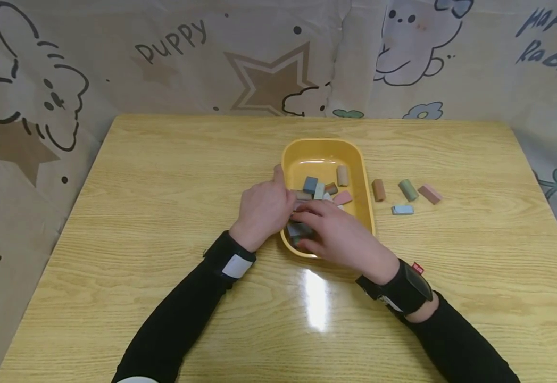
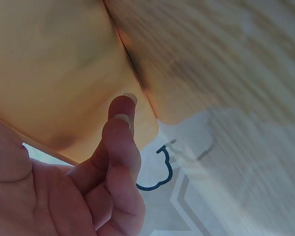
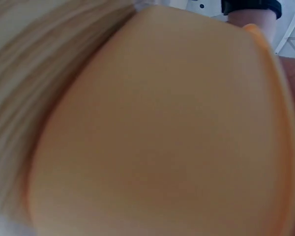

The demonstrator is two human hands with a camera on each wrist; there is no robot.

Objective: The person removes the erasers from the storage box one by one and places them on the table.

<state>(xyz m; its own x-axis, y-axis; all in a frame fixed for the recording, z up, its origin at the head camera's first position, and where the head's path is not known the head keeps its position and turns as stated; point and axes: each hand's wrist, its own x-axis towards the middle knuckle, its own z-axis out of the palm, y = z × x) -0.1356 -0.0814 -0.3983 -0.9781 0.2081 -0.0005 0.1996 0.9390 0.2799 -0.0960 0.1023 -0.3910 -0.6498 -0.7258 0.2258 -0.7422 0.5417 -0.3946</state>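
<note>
Two black-sleeved arms are reaching in from six o'clock, the right hand [image 1: 338, 236] pinching small, light, rigid-looking blocks [image 1: 299, 230] by their sides inside the yellow tray [image 1: 365, 181], the left hand [image 1: 265, 208] resting relaxed against its nine o'clock rim.

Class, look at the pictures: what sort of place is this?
Probably a staged tabletop play or recording corner: a wooden table, a cartoon puppy backdrop cloth, and a yellow tray of small coloured blocks.

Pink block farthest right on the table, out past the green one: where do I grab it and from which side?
Pinch the pink block across its two long faces, coming straight down from above. It lies flat and angled, apart from the green block, so turn the fingers to match its slant.
</note>
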